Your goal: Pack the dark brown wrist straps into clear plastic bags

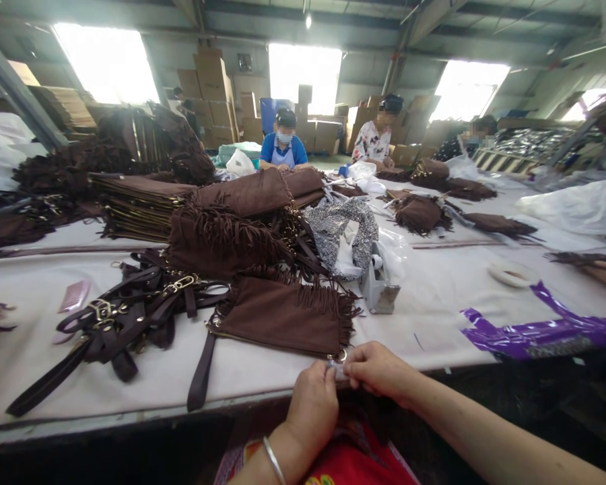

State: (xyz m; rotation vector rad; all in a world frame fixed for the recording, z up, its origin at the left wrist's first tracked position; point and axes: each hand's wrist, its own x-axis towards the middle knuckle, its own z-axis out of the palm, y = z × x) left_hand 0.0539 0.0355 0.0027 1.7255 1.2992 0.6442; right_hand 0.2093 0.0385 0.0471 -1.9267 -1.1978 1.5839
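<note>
A dark brown fringed pouch (pixel 285 313) lies flat near the table's front edge, with a wrist strap (pixel 202 370) hanging from its left corner. At its right corner sits a small metal ring (pixel 343 355). Just in front of that ring, my left hand (pixel 313 394) pinches a small translucent greyish piece (pixel 337 368). From the right, my right hand (pixel 376 367) grips the other side of the same piece with fingertips closed. Whether it is tape or plastic film is too small to tell. A grey tape dispenser (pixel 381 293) stands behind the pouch's right end.
Loose straps with metal clasps (pixel 131 310) and a pink comb (pixel 75 296) lie left. Stacked brown pouches (pixel 222 242) rise behind, beside a black-and-white cloth bundle (pixel 328 232). Purple plastic (pixel 545 327) and a tape roll (pixel 510 274) lie right. Co-workers (pixel 283 148) sit across the table.
</note>
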